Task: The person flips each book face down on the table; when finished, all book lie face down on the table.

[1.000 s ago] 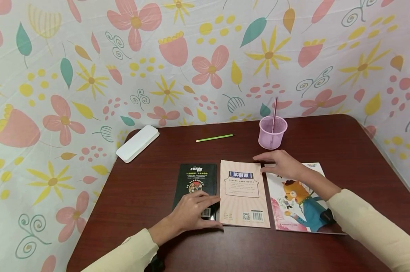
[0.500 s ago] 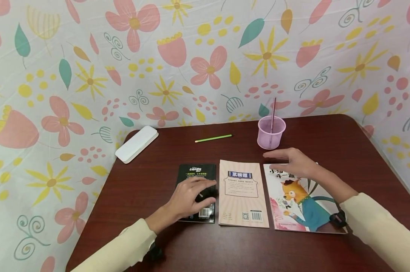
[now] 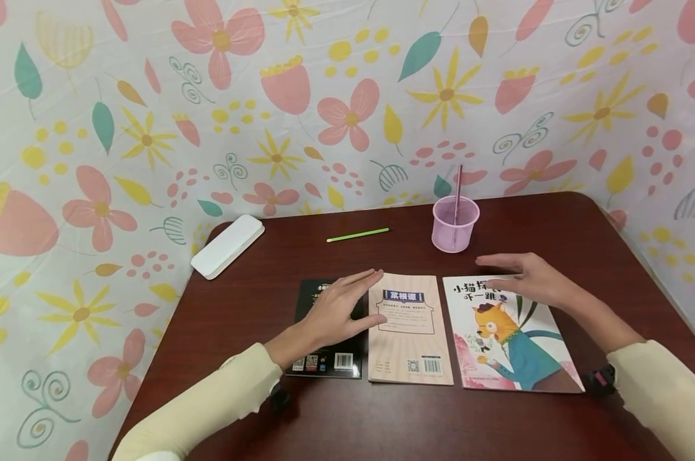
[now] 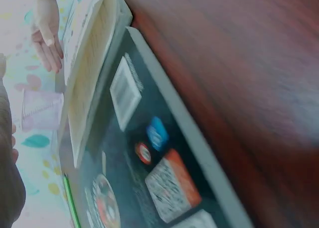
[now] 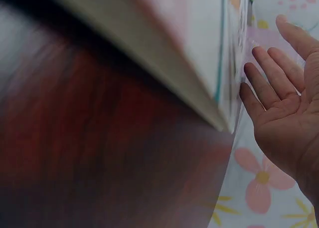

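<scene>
Three books lie side by side on the dark red-brown table. A black book (image 3: 330,349) is at the left, a cream book (image 3: 410,342) with a blue title label in the middle, and a white picture book (image 3: 514,346) with an orange cat at the right. Over the black book hovers my left hand (image 3: 341,310), its fingertips reaching the cream book's left edge; whether they touch it cannot be told. My right hand (image 3: 534,278) is above the top edge of the picture book, holding nothing. In the right wrist view its fingers (image 5: 271,81) are loosely extended.
A pink mesh pencil cup (image 3: 454,234) with a pencil in it stands at the back. A green pencil (image 3: 359,235) lies left of it. The white case (image 3: 228,246) rests at the table's far left corner. A flower-patterned cloth (image 3: 347,102) hangs behind the table.
My right hand has moved right, away from the cream book. My left hand has lifted from the lower part of the books and shifted up and to the right.
</scene>
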Demonstrator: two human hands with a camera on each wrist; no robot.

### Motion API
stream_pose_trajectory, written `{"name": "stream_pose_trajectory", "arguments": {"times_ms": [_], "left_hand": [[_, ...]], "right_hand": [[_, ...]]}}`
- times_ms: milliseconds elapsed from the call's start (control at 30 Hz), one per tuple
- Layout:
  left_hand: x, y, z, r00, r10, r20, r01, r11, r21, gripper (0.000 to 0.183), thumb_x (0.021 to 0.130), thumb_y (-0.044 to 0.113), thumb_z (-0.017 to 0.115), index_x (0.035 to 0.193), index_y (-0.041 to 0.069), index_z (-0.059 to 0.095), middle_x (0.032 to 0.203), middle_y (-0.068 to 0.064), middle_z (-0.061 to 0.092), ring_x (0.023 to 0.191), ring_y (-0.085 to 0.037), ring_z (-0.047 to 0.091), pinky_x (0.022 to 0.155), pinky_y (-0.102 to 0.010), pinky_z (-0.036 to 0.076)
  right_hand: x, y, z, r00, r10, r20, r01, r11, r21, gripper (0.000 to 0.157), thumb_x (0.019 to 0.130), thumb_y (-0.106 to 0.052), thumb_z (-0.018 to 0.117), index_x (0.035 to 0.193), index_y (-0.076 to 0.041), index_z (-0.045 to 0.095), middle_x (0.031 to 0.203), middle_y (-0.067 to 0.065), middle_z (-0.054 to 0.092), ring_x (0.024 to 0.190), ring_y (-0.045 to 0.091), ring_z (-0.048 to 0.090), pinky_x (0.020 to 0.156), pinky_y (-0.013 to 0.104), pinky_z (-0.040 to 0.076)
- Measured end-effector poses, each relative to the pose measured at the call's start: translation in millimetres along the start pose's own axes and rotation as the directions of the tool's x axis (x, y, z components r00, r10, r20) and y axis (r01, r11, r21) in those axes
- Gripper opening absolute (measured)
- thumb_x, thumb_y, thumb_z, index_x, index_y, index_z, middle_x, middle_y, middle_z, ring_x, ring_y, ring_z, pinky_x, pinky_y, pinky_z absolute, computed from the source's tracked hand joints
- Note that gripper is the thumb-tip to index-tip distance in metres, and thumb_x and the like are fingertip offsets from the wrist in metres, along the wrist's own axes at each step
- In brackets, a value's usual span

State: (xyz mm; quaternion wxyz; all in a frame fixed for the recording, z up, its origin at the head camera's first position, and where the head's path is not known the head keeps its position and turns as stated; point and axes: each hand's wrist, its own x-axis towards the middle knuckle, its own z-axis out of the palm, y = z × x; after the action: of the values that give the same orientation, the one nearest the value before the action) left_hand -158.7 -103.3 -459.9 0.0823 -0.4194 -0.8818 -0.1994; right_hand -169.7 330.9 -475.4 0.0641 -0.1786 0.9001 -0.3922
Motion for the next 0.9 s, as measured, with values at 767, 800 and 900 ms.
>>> {"name": "stream_pose_trajectory", "arguments": {"times_ms": [767, 800, 900], "left_hand": [[45.4, 77.0, 59.8, 0.943, -0.058, 0.327, 0.077, 0.996, -0.044, 0.129, 0.083, 0.079, 0.074, 0.170, 0.004, 0.016, 0.176, -0.012, 0.021, 0.161, -0.020, 0.020, 0.126, -0.033, 0.025], [45.3, 80.1, 62.2, 0.942, -0.053, 0.331, 0.065, 0.997, -0.027, 0.129, 0.083, 0.080, 0.073, 0.170, 0.004, 0.017, 0.175, -0.012, 0.022, 0.161, -0.020, 0.020, 0.126, -0.032, 0.024], [43.5, 87.7, 68.8, 0.940, -0.033, 0.339, 0.033, 0.999, 0.006, 0.129, 0.082, 0.082, 0.070, 0.169, 0.001, 0.019, 0.174, -0.013, 0.025, 0.161, -0.021, 0.021, 0.126, -0.029, 0.022]], "right_hand": [[-39, 35, -23.5, 0.992, 0.070, -0.101, -0.073, 0.997, -0.026, 0.051, 0.100, -0.021, 0.078, 0.146, -0.004, 0.064, 0.144, 0.026, 0.063, 0.115, -0.024, 0.044, 0.083, 0.005, 0.045], [-39, 36, -24.2, 0.992, 0.074, -0.103, -0.077, 0.997, -0.027, 0.051, 0.100, -0.021, 0.079, 0.146, -0.004, 0.065, 0.144, 0.026, 0.063, 0.114, -0.025, 0.044, 0.083, 0.005, 0.045], [-41, 39, -25.3, 0.992, 0.079, -0.102, -0.082, 0.996, -0.021, 0.051, 0.099, -0.018, 0.079, 0.145, -0.003, 0.064, 0.143, 0.027, 0.063, 0.115, -0.026, 0.044, 0.083, 0.004, 0.045]]}}
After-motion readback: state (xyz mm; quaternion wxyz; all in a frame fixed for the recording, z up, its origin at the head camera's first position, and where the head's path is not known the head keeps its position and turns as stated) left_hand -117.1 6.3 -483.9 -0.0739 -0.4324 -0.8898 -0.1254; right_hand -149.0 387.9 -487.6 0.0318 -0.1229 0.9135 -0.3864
